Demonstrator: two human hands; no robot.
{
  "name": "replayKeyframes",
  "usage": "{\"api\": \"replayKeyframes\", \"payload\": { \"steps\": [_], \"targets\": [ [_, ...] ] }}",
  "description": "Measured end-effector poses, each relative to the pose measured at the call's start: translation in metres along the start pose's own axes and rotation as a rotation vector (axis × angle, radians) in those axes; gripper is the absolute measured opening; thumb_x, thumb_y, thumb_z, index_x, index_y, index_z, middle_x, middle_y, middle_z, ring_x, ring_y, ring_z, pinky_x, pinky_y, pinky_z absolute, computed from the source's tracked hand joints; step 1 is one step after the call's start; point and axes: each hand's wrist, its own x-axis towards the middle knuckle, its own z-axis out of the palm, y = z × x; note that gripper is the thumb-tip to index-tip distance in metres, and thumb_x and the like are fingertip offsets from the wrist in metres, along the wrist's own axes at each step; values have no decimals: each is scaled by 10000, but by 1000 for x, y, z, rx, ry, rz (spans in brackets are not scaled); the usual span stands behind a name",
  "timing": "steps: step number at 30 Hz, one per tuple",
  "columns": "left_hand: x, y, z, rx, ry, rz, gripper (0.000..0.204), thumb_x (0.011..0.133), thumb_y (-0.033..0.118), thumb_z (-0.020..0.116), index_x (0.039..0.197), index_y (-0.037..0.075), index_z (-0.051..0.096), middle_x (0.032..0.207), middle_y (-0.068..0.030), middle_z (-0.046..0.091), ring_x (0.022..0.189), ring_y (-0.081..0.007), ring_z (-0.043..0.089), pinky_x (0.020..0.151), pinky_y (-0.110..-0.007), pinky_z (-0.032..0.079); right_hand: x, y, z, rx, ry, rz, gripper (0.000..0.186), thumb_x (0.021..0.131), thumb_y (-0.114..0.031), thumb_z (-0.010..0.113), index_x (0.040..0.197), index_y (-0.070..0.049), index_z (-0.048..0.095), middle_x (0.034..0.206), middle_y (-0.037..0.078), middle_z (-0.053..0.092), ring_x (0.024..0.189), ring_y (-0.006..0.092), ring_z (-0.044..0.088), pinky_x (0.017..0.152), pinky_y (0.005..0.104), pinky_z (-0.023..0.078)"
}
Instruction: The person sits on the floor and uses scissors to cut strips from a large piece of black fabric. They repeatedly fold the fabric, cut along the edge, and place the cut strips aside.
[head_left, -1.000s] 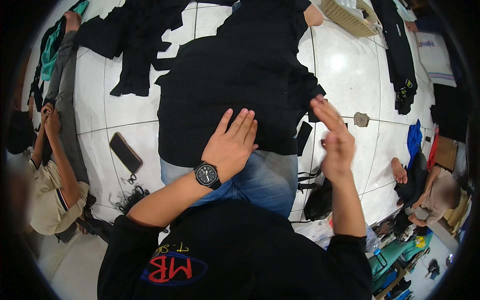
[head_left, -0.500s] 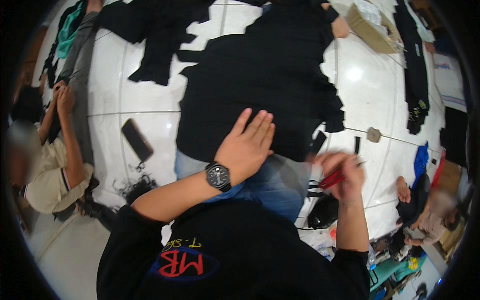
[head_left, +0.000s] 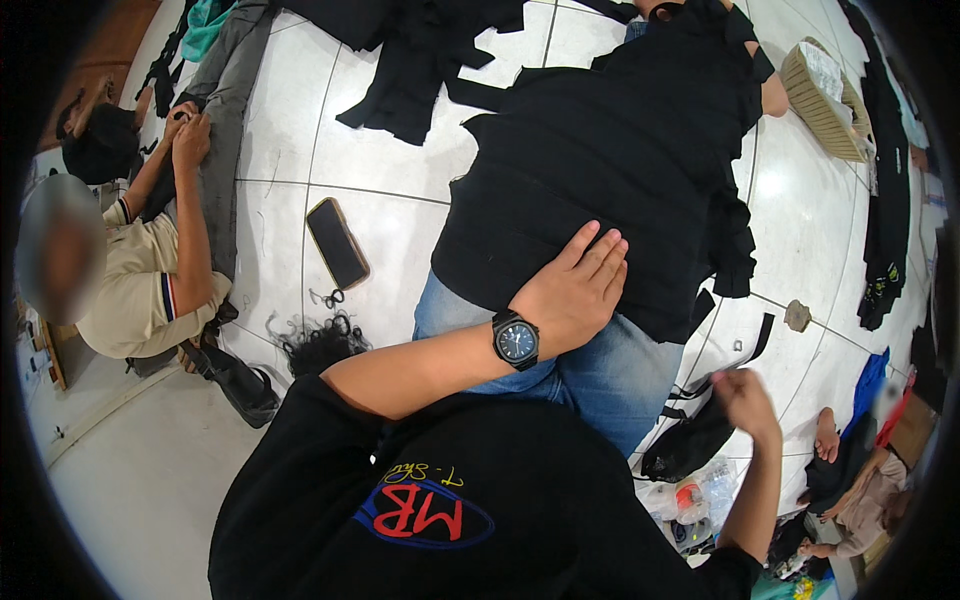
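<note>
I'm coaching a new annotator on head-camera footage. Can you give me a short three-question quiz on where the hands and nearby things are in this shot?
1. True or false: the left hand lies flat on the black garment spread over the lap.
2. What does the left forearm wear at the wrist? A) a red band B) a dark wristwatch C) a glove
3. Fill in: the dark phone lies on the white tiled ____, to the person's left.

Key:
1. True; the palm is down and the fingers are spread on the cloth.
2. B, the wristwatch. The right hand is off the garment, low at the right, blurred.
3. Floor.
</note>
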Motion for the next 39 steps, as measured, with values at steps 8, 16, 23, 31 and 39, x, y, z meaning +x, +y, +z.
{"api": "replayKeyframes", "payload": {
  "steps": [8,16,23,31,39],
  "targets": [
    [-1,-1,-2,-47,3,-20,391,985,238,538,1255,-23,646,1377,-186,609,1364,-306,511,1203,-518,269,35,-122,5,-671,821,-848,326,943,-282,650,1021,34,668,1115,201,684,1041,368,625,920,464,471],
    [-2,4,1,-39,54,-7,371,970,201,534,1243,-17,658,1365,-181,622,1362,-302,518,1201,-521,277,3,26,-26,-736,600,-98,57,831,-84,662,799,-36,663,809,179,651,777,406,592,735,474,473],
    [-4,7,-16,-144,31,108,373,974,235,562,1247,2,667,1371,-170,623,1366,-303,515,1196,-537,281,-18,-115,29,922,189,-754,564,1022,-476,529,986,61,698,1006,210,704,1012,334,650,916,459,493],
    [-10,-18,-12,-78,60,37,439,937,279,623,1277,2,649,1412,-170,593,1407,-278,474,1217,-514,263,6,-79,15,-633,417,-534,156,814,-114,701,792,-29,573,768,172,584,780,392,558,769,477,439],
    [-12,-18,-9,-71,93,24,370,955,151,515,1256,-7,661,1373,-182,623,1370,-280,520,1203,-508,296,-10,31,-28,-670,531,-88,289,961,-176,593,738,7,603,707,235,599,710,451,562,678,522,432]
  ]
}}
